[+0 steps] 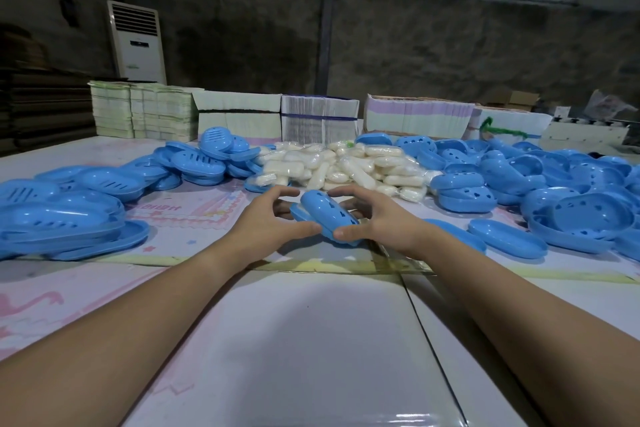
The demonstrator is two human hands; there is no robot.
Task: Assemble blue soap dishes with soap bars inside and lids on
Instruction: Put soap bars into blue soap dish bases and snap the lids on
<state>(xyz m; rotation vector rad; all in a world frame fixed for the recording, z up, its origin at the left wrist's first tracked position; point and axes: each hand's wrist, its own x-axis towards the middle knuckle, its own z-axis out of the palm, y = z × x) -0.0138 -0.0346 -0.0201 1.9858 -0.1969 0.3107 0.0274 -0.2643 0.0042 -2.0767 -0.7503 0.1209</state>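
Note:
A blue soap dish (323,215) with cut-out holes is tilted between both hands just above the table, at the centre. My left hand (266,222) grips its left side, thumb at the near end and fingers curled over the far end. My right hand (374,218) grips the right side the same way. Whether a soap bar lies inside is hidden. A heap of white wrapped soap bars (346,166) lies just behind the hands.
Stacked slotted blue lids and dishes (69,211) fill the left. A pile of blue dish parts (554,184) covers the right, with one flat blue piece (507,243) near my right wrist. Bundled cartons (318,118) line the table's far edge. White sheets (311,340) cover the near table.

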